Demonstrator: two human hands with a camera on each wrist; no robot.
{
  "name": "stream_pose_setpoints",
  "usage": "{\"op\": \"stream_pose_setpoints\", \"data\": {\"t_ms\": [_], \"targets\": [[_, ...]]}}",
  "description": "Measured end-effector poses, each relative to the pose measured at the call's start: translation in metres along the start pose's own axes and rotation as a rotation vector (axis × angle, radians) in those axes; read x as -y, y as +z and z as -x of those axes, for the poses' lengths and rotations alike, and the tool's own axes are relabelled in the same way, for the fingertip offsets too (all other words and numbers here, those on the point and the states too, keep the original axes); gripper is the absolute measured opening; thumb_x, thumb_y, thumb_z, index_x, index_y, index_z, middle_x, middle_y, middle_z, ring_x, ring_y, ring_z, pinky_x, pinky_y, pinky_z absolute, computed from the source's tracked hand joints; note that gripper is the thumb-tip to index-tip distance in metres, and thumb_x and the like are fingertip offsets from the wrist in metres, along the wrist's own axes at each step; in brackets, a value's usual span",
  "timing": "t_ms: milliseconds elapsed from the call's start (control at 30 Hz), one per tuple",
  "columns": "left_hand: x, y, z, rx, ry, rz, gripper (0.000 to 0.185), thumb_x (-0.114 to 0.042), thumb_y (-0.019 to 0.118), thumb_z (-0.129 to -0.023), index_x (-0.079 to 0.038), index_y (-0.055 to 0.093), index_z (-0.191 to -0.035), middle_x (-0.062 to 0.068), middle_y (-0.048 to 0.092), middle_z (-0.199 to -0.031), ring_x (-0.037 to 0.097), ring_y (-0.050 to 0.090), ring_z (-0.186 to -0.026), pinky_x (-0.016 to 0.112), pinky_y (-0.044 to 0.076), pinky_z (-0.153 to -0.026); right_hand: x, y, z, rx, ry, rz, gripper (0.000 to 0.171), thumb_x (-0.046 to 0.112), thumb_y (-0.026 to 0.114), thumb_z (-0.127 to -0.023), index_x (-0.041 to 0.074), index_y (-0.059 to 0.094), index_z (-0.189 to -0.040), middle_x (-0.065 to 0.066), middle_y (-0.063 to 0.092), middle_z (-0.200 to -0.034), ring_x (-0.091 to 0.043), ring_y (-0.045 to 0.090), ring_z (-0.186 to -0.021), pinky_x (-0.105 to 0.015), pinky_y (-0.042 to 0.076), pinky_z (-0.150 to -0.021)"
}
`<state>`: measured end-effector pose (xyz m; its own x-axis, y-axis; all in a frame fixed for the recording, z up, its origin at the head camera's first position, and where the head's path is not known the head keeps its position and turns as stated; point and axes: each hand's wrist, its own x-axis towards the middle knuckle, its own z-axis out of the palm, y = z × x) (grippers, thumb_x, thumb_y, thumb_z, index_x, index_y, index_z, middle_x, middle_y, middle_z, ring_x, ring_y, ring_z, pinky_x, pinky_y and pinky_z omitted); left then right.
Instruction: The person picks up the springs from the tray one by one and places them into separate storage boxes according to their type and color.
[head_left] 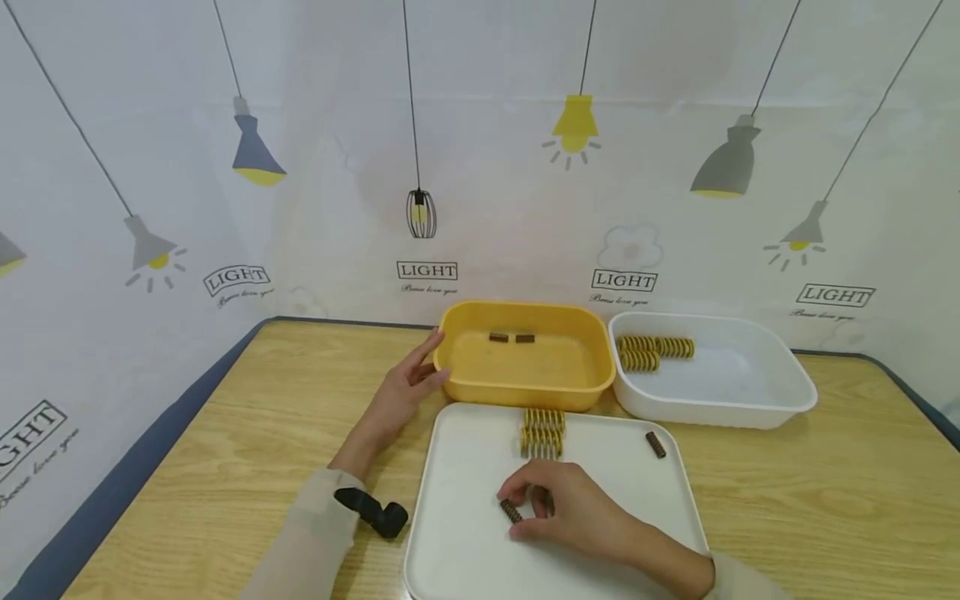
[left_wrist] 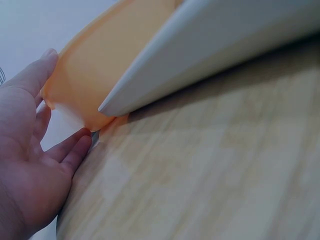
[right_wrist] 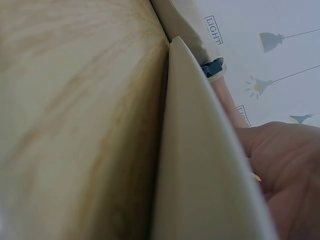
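My right hand [head_left: 577,508] pinches a small dark brown coil spring [head_left: 512,511] between thumb and fingers over the white tray [head_left: 457,492]. Fairly straight fingers of my left hand [head_left: 397,396] touch the left side of the yellow bin [head_left: 525,396]. That same hand [left_wrist: 30,150] is seen against the bin's wall [left_wrist: 95,65] in the left wrist view. Two larger yellow springs [head_left: 542,442] lie at the tray's far edge, and another brown spring [head_left: 656,444] lies near its right edge. In the right wrist view the tray's side hides the fingertips of my right hand [right_wrist: 290,170].
Two brown springs [head_left: 498,337] lie inside the yellow bin. Beside it stands a white bin [head_left: 780,408] with three yellow springs [head_left: 639,361] at its left end. The wooden table [head_left: 262,417] meets a wall covering [head_left: 495,192] printed with lamps.
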<state>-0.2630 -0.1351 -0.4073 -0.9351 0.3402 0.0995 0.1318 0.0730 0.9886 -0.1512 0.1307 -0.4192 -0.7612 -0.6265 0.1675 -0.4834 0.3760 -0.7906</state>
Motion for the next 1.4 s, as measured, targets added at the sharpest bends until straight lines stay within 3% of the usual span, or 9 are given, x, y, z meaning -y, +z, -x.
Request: {"op": "stream_pose_setpoints", "data": {"t_ms": [300, 1400], "targets": [[0.0007, 0.0007, 0.0000, 0.009, 0.005, 0.029, 0.062, -0.015, 0.060, -0.096, -0.017, 0.031, -0.151, -0.008, 0.016, -0.158, 0.030, 0.039, -0.131, 0.041, 0.034, -0.107, 0.0021, -0.0036, 0.0027, 0.027, -0.003, 0.006, 0.021, 0.011, 0.077, -0.081, 0.020, 0.071, -0.099, 0.012, 0.065, -0.086, -0.001, 0.052, -0.068, -0.020, 0.048, -0.058], [-0.0008, 0.0014, 0.0012, -0.002, -0.002, 0.050, 0.061, -0.013, 0.059, -0.096, -0.015, 0.032, -0.150, -0.008, 0.017, -0.157, 0.036, 0.037, -0.133, 0.037, 0.037, -0.105, 0.0016, -0.0078, 0.0041, 0.072, -0.037, 0.044, 0.012, 0.020, 0.078, -0.081, 0.021, 0.073, -0.092, 0.012, 0.059, -0.079, 0.000, 0.051, -0.067, -0.017, 0.046, -0.055]]}}
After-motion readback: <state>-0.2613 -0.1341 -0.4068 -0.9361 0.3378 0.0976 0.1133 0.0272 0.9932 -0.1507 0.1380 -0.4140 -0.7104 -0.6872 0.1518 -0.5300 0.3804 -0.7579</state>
